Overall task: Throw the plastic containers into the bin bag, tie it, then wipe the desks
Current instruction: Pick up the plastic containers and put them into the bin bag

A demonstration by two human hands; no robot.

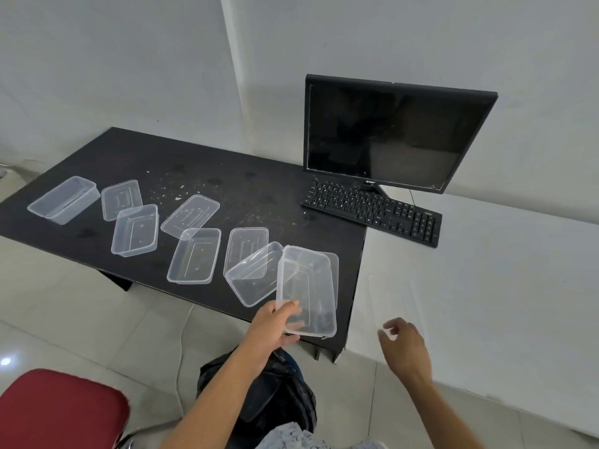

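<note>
We are pinching a clear rectangular plastic container (pixel 306 286) by its rim in our left grip (pixel 275 325) over the black tabletop (pixel 227 176) edge, right grip (pixel 405 345) hovering open. Such a thin hold is risking a drop.

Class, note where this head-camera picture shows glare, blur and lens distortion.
Head view: glare spot on the pale floor tile; right hand slightly blurred, while the left hand and its clear rectangular plastic container look sharp; the wide lens tilts the black monitor and the wall edges.
</note>
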